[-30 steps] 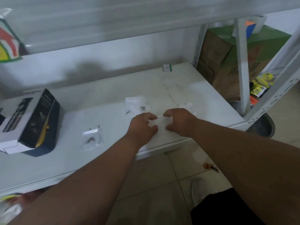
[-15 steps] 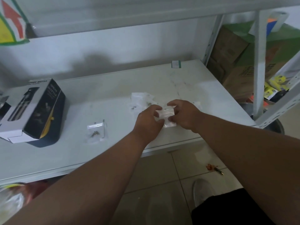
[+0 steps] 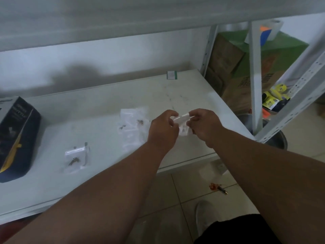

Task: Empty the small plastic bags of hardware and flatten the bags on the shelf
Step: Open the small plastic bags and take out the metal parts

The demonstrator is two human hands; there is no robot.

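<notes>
A white shelf (image 3: 98, 110) spans the view, with a dark box (image 3: 15, 138) at 9 o'clock. Both forearms reach up from 6 o'clock and meet over the shelf's front right part. The left hand (image 3: 162, 131) and right hand (image 3: 204, 126) each pinch one small clear bag (image 3: 182, 123) between curled fingers, lifted off the shelf. More bags (image 3: 133, 122) lie at 10 o'clock of the hands, another bag (image 3: 77, 156) near the box.

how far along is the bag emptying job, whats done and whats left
Looks done: clear bags lie on the shelf left of the hands, loose hardware bits beside them. In hand: the left hand and right hand pinch a small plastic bag above the shelf, apparently opening it. Left: a small bag further left that still holds hardware.
</notes>
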